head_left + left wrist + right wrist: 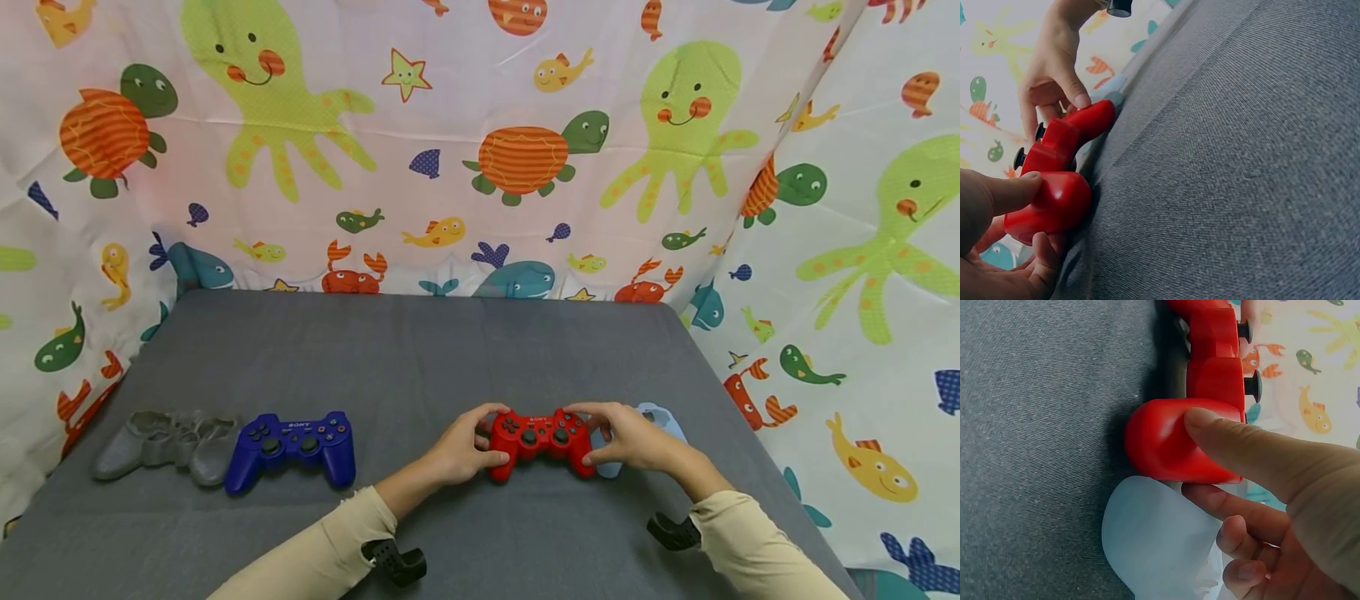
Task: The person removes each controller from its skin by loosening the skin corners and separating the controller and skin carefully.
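A red game controller (537, 425) is held by both hands, its sticks facing up in the head view. My left hand (459, 446) grips its left end, thumb on the near side of the handle and fingers round the far edge. At the other end, my right hand (632, 437) pinches the right handle between thumb and fingers. Close under and beside that hand lies a light blue controller cover (1154, 531), partly hidden by the hand. Whether the red controller touches the table I cannot tell.
To the left on the grey table (420, 358) lies a dark blue game controller (291, 437). A grey controller cover (138, 446) sits against its left side. A patterned curtain (465, 100) borders the table at the back and sides.
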